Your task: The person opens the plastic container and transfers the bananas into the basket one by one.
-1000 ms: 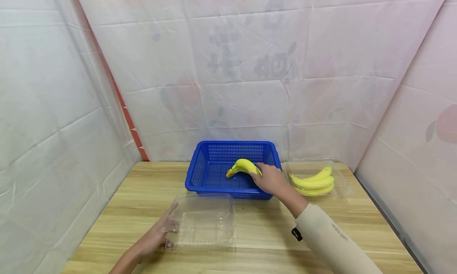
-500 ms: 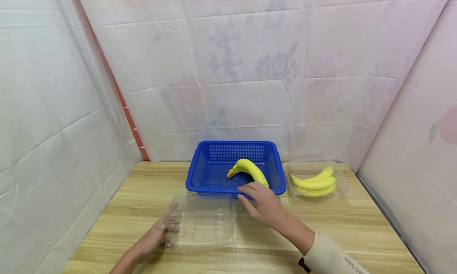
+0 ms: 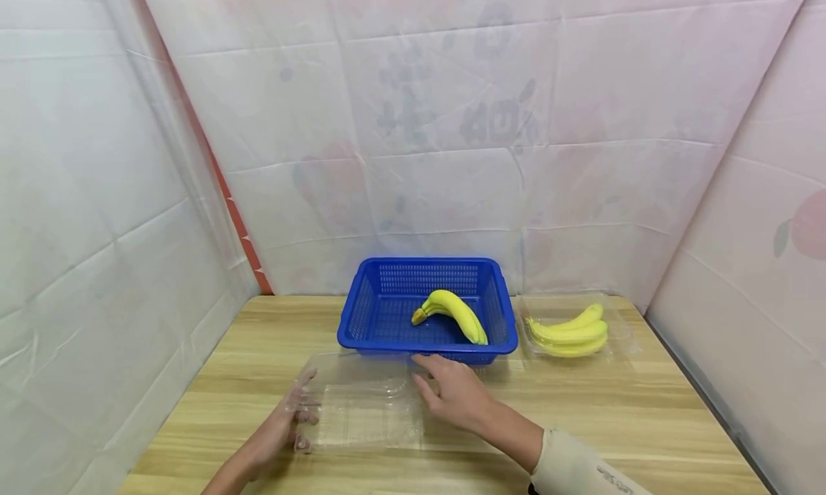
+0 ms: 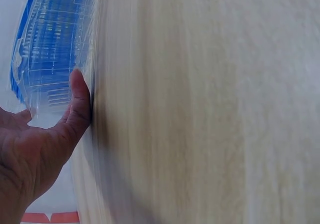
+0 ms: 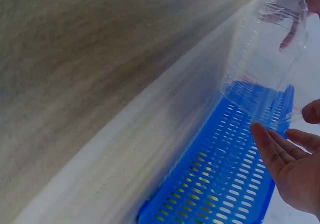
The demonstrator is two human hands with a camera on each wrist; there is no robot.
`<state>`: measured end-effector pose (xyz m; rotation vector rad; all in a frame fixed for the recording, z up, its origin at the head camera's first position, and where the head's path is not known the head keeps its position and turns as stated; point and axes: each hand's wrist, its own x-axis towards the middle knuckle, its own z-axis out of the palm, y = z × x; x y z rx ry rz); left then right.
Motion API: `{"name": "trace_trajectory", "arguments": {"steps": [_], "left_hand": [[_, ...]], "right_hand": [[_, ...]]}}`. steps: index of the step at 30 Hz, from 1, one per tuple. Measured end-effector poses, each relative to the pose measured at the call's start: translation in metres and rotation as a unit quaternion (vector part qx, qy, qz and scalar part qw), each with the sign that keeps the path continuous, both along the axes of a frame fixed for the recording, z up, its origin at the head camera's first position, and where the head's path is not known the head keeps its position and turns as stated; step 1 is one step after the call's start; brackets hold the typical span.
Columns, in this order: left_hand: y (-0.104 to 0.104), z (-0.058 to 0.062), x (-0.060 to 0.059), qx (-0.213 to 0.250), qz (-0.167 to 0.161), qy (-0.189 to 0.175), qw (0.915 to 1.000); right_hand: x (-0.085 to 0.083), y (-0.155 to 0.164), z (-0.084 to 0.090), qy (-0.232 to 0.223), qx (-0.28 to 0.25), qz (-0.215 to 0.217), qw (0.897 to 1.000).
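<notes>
A clear plastic box (image 3: pixel 351 420) stands on the table in front of the blue basket. My left hand (image 3: pixel 284 423) holds its left end, with thumb and fingers spread apart across that end; the left wrist view shows this hand (image 4: pixel 42 144) against the box's side (image 4: pixel 52 84). At the box's far right corner is my right hand (image 3: pixel 461 394), thumb and fingers apart, with nothing between them. In the right wrist view its fingertips (image 5: pixel 257 129) lie close to the box (image 5: pixel 260 59); whether they touch it I cannot tell. A bunch of bananas (image 3: pixel 454 312) lies inside the basket (image 3: pixel 374 346).
A second clear plastic box (image 3: pixel 622 330) at the back right contains another bunch of bananas (image 3: pixel 571 333). The wooden table (image 3: pixel 213 409) is enclosed by pale sheets at the back (image 3: pixel 439 194) and both sides. The basket stands close to the back sheet.
My right hand has let go of the bananas in the basket and come forward and left to the clear box. The left hand keeps its place at the box.
</notes>
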<state>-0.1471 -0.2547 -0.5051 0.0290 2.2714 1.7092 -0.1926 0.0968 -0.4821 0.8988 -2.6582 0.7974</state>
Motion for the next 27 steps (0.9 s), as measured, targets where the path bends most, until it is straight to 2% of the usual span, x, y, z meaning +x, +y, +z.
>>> {"name": "trace_trajectory", "arguments": {"steps": [6, 12, 17, 23, 27], "left_hand": [[-0.002, 0.0, -0.001, 0.01, 0.003, -0.008, 0.9999], [-0.008, -0.001, -0.001, 0.016, 0.002, -0.012, 0.9998], [-0.019, -0.002, -0.002, 0.013, -0.002, -0.012, 0.9998], [-0.04, -0.001, -0.002, -0.025, -0.008, 0.007, 0.9996], [-0.05, -0.001, -0.003, -0.067, 0.013, 0.023, 0.9974]], "right_hand": [[-0.004, -0.002, -0.007, -0.039, 0.02, 0.014, 0.999], [-0.009, -0.013, -0.013, -0.099, -0.006, 0.015, 0.995], [-0.013, -0.025, -0.017, -0.109, -0.021, 0.025, 0.994], [-0.016, -0.044, -0.015, -0.104, -0.019, 0.033, 0.994], [-0.016, -0.056, -0.014, -0.11, -0.02, 0.036, 0.993]]}}
